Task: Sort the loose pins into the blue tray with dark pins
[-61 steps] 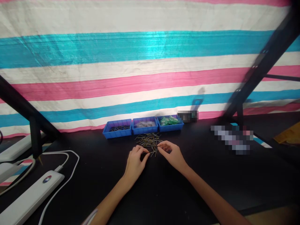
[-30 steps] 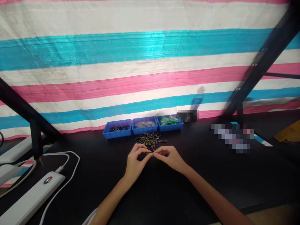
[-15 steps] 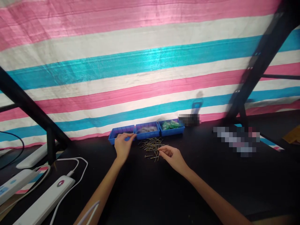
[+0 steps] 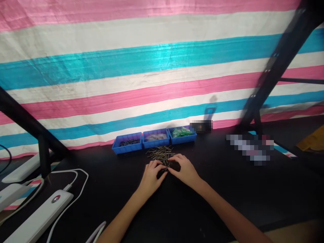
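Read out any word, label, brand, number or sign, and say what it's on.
Nothing is legible.
Round reddish emblem on the long white plastic bar: too small to read.
Pale item on the black tabletop: pixelated, unreadable.
Dark object beside the blue plastic bin of green pieces: pixelated, unreadable.

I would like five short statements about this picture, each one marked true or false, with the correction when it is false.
1. Three blue bins stand in a row beyond the pile of thin pieces. True.
2. The green packets are in the left bin. False: the green packets are in the right bin.
3. The left hand and the right hand are both close to the pile. True.
4. The long white strip with a round button lies on the right side of the desk. False: the white strip lies on the left side.
5. The sheet behind the desk is striped. True.
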`<action>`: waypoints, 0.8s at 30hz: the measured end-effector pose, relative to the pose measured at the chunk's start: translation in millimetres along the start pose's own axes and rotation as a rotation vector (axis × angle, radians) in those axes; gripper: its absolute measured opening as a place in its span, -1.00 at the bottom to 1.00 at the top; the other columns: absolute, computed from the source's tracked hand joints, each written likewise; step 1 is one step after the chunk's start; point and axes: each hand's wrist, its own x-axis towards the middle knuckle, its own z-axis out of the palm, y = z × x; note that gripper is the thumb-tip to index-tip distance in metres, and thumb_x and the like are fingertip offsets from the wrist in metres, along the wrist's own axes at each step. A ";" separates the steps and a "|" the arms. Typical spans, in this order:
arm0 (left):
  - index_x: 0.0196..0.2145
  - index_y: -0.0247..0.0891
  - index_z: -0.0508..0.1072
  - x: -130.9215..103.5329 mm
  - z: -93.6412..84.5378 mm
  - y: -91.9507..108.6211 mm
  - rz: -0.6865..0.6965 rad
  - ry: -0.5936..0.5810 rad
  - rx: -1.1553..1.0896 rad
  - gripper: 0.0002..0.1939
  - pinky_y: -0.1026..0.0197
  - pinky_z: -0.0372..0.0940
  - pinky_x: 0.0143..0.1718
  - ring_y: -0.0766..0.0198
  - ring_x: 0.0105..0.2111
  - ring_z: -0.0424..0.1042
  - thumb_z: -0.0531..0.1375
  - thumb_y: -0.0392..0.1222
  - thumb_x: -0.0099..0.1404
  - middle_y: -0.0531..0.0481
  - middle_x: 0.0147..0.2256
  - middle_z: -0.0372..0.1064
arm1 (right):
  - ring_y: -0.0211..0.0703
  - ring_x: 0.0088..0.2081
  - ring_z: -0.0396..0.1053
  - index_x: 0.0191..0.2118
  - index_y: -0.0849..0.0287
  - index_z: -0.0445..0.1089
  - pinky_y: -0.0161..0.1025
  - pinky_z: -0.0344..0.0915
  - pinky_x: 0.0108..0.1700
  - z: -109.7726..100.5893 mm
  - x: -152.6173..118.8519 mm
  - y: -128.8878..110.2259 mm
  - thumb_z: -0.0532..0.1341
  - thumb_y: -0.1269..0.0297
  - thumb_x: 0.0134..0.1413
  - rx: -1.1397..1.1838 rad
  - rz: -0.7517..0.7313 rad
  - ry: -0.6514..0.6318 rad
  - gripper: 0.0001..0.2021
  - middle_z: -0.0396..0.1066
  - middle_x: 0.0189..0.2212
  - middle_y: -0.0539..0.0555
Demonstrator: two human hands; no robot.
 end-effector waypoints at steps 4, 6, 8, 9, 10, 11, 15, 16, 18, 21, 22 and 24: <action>-0.31 -0.15 0.44 -0.6 3.7 2.1 -0.021 0.010 0.001 -0.84 0.14 0.12 -0.24 0.21 -0.22 0.28 0.06 -0.17 0.26 0.00 -0.26 0.34 | -0.08 -0.08 0.23 -0.09 0.02 0.37 -0.12 0.18 -0.08 0.1 -1.1 3.6 0.21 0.22 -0.04 -0.122 -0.045 -0.069 -0.68 0.31 -0.11 0.08; -0.33 -0.15 0.44 0.6 3.6 0.0 -0.037 0.019 0.016 -0.85 0.14 0.10 -0.26 0.22 -0.26 0.27 0.07 -0.17 0.26 0.02 -0.31 0.34 | -0.08 -0.08 0.23 -0.12 0.00 0.38 -0.11 0.17 -0.07 0.1 -0.5 5.4 0.20 0.21 -0.01 -0.139 -0.069 -0.100 -0.73 0.33 -0.12 0.07; -0.35 -0.14 0.44 1.0 3.3 -2.9 -0.055 0.037 0.029 -0.85 0.15 0.08 -0.27 0.22 -0.28 0.26 0.07 -0.17 0.26 0.04 -0.33 0.34 | -0.09 -0.12 0.25 -0.16 0.01 0.41 -0.12 0.17 -0.08 -0.2 0.4 6.6 0.20 0.21 0.00 -0.135 -0.088 -0.116 -0.77 0.35 -0.16 0.06; -0.35 -0.14 0.44 0.9 3.3 -4.4 -0.065 0.046 0.034 -0.85 0.15 0.08 -0.28 0.22 -0.29 0.26 0.07 -0.17 0.26 0.04 -0.34 0.35 | -0.11 -0.14 0.26 -0.19 0.02 0.42 -0.14 0.18 -0.09 -0.4 0.8 7.0 0.20 0.20 0.00 -0.127 -0.094 -0.122 -0.79 0.36 -0.19 0.06; -0.35 -0.14 0.44 0.8 3.2 -5.9 -0.073 0.053 0.038 -0.85 0.15 0.07 -0.28 0.22 -0.29 0.27 0.07 -0.17 0.26 0.04 -0.34 0.35 | -0.13 -0.17 0.27 -0.21 0.02 0.43 -0.15 0.18 -0.10 -0.6 1.2 7.1 0.20 0.19 0.00 -0.117 -0.094 -0.125 -0.80 0.37 -0.22 0.05; -0.35 -0.14 0.45 0.7 3.2 -7.3 -0.080 0.056 0.040 -0.85 0.16 0.07 -0.29 0.22 -0.29 0.27 0.08 -0.17 0.26 0.04 -0.35 0.36 | -0.15 -0.19 0.28 -0.23 0.02 0.44 -0.18 0.19 -0.11 -0.7 1.4 7.1 0.20 0.19 0.01 -0.107 -0.091 -0.127 -0.82 0.38 -0.25 0.04; -0.31 -0.14 0.45 0.9 2.8 -10.6 -0.097 0.057 0.046 -0.87 0.16 0.08 -0.30 0.22 -0.31 0.28 0.10 -0.16 0.24 0.05 -0.36 0.38 | -0.21 -0.26 0.29 -0.29 0.00 0.45 -0.29 0.20 -0.24 -0.2 1.4 5.8 0.19 0.16 0.01 -0.069 -0.060 -0.135 -0.85 0.39 -0.33 -0.03; -0.31 -0.14 0.45 1.0 2.6 -10.7 -0.100 0.059 0.048 -0.87 0.16 0.08 -0.30 0.22 -0.32 0.28 0.11 -0.16 0.24 0.05 -0.37 0.38 | -0.23 -0.29 0.30 -0.30 0.00 0.45 -0.31 0.19 -0.28 0.2 1.4 5.5 0.20 0.16 0.00 -0.064 -0.053 -0.140 -0.86 0.40 -0.35 -0.04; -0.30 -0.14 0.45 0.8 2.0 -10.3 -0.112 0.066 0.060 -0.87 0.17 0.08 -0.30 0.22 -0.33 0.29 0.11 -0.16 0.23 0.06 -0.39 0.37 | -0.27 -0.37 0.29 -0.32 -0.01 0.46 -0.34 0.16 -0.36 1.2 1.6 5.5 0.20 0.14 -0.01 -0.061 -0.043 -0.150 -0.86 0.40 -0.38 -0.06; -0.31 -0.14 0.44 0.0 1.3 -9.6 -0.137 0.076 0.086 -0.87 0.18 0.08 -0.33 0.22 -0.36 0.29 0.11 -0.14 0.23 0.06 -0.42 0.35 | -0.31 -0.46 0.27 -0.32 -0.01 0.47 -0.35 0.10 -0.43 2.4 2.0 6.3 0.22 0.14 -0.03 -0.056 -0.030 -0.143 -0.85 0.40 -0.40 -0.07; -0.31 -0.14 0.44 -0.3 1.2 -9.6 -0.146 0.082 0.094 -0.87 0.18 0.09 -0.34 0.22 -0.36 0.29 0.11 -0.14 0.23 0.06 -0.43 0.34 | -0.32 -0.47 0.26 -0.32 -0.01 0.47 -0.35 0.09 -0.45 2.7 2.1 6.6 0.22 0.14 -0.03 -0.054 -0.028 -0.137 -0.85 0.40 -0.41 -0.06; -0.32 -0.15 0.44 -0.9 1.2 -10.3 -0.159 0.102 0.106 -0.86 0.19 0.09 -0.37 0.23 -0.38 0.29 0.11 -0.12 0.22 0.05 -0.44 0.33 | -0.32 -0.47 0.26 -0.33 0.00 0.47 -0.35 0.08 -0.45 2.9 2.2 6.8 0.22 0.14 -0.03 -0.049 -0.024 -0.126 -0.85 0.40 -0.42 -0.06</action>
